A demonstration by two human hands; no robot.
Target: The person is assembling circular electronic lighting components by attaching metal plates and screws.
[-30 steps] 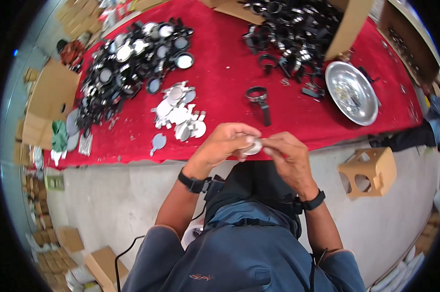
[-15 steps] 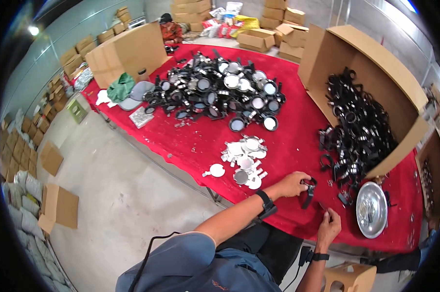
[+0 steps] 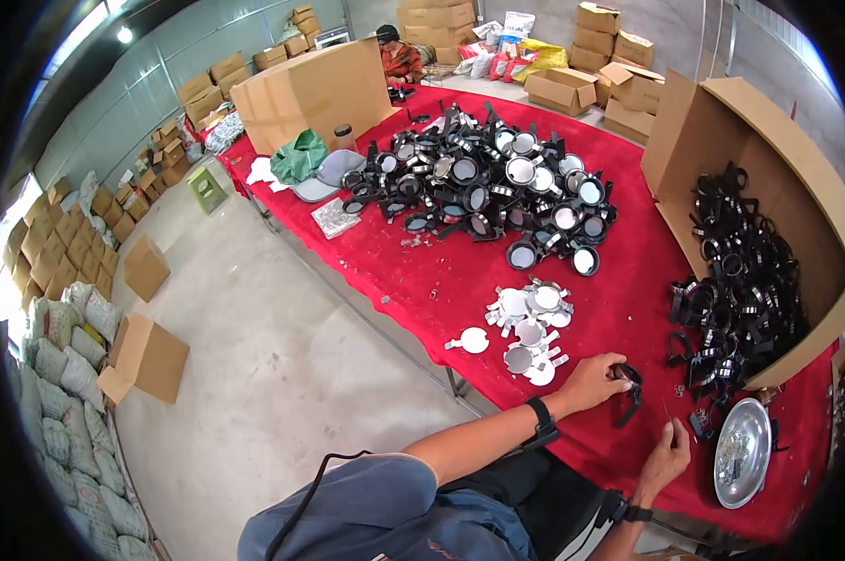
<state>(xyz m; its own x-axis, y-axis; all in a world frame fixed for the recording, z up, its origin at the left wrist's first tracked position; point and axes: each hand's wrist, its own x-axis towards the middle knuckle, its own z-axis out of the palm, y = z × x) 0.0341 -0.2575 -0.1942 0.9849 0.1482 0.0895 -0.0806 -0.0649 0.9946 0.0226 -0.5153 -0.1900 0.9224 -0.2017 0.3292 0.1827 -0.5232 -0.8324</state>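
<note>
My left hand (image 3: pixel 594 381) is closed on a black ring with a dangling strap (image 3: pixel 632 412), held just over the red cloth. To its right, my right hand (image 3: pixel 665 458) pinches a thin, pointed tool (image 3: pixel 667 409); its exact kind is too small to make out. The tool's tip is apart from the ring. Left of my left hand lies a loose heap of white round discs with tabs (image 3: pixel 529 332), with one disc (image 3: pixel 475 340) off to the side. Near my right hand stands an oval metal bowl (image 3: pixel 755 467) with small shiny parts inside.
A large pile of black-rimmed round pieces (image 3: pixel 479 178) covers the far middle of the red-covered table (image 3: pixel 394 271). At right, an open cardboard box (image 3: pixel 801 154) lies tipped with black rings spilling out. Another person (image 3: pixel 401 61) sits beyond the table. Cartons and sacks line the walls.
The view has turned, so the table and everything on it sit further right and lower. Both hands keep their holds, with little movement relative to the table.
</note>
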